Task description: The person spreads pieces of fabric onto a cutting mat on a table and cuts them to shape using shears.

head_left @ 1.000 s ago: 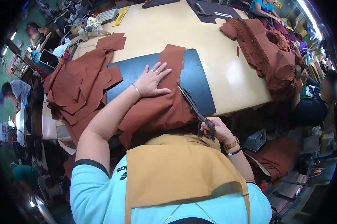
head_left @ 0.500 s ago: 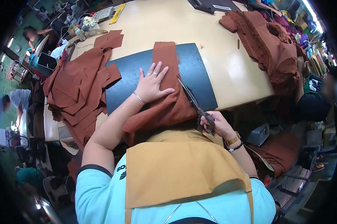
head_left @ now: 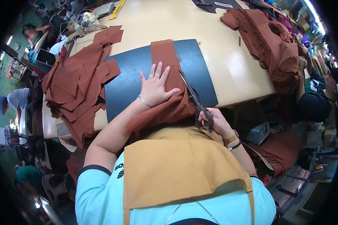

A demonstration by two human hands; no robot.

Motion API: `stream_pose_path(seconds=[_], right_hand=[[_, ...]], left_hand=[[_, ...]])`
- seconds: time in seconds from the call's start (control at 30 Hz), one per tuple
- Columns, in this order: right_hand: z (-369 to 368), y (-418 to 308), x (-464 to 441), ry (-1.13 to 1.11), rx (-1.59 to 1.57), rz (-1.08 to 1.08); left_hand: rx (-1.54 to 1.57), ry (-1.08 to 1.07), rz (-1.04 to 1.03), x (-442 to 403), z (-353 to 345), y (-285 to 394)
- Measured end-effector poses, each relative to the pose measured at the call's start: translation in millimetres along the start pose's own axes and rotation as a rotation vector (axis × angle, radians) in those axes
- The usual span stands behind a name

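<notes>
My left hand (head_left: 155,87) lies flat with spread fingers on a strip of reddish-brown fabric (head_left: 163,51). The fabric runs over a dark board (head_left: 129,67) and bunches in folds toward my apron. In my right hand (head_left: 217,122) is a pair of scissors (head_left: 193,92), gripped by dark-wrapped handles at the board's near edge. Their blades point up and left, with the tips at the right edge of the fabric. Part of the lower blade area is hard to tell apart from the cloth.
Cut pieces of the same fabric (head_left: 73,86) are heaped at the left of the table (head_left: 150,18). A larger fabric pile (head_left: 268,45) lies at the right, beside a co-worker. A brush (head_left: 94,25) and a yellow ruler (head_left: 117,9) sit at the back left.
The scissors have moved slightly up along the fabric's right edge, with my right hand following. My left hand stays pressed on the fabric, shifted slightly right.
</notes>
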State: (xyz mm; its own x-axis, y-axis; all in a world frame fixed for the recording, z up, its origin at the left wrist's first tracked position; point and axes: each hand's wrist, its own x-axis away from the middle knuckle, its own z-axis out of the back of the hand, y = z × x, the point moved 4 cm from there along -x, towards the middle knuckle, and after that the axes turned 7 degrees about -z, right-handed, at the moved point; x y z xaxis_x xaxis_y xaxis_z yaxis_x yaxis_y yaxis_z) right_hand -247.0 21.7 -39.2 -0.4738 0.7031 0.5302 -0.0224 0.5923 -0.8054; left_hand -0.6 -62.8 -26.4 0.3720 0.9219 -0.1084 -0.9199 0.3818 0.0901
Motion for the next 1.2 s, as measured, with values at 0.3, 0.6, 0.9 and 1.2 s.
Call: stream_pose_path(seconds=[0.3, 0.6, 0.9, 1.2], right_hand=[[-6, -1, 3, 0.045, -0.039, 0.050], [-7, 0, -8, 0.057, -0.097, 0.032], [-15, 3, -2, 0.093, -0.112, 0.091], [-12, 4, -7, 0.085, -0.092, 0.041]], left_hand=[[0.008, 0.003, 0.021, 7, 0, 12], [-0.034, 0.019, 0.008, 12, -5, 29], [0.020, -0.025, 0.036, -2, 15, 24], [0.104, 0.076, 0.041, -13, -5, 17]])
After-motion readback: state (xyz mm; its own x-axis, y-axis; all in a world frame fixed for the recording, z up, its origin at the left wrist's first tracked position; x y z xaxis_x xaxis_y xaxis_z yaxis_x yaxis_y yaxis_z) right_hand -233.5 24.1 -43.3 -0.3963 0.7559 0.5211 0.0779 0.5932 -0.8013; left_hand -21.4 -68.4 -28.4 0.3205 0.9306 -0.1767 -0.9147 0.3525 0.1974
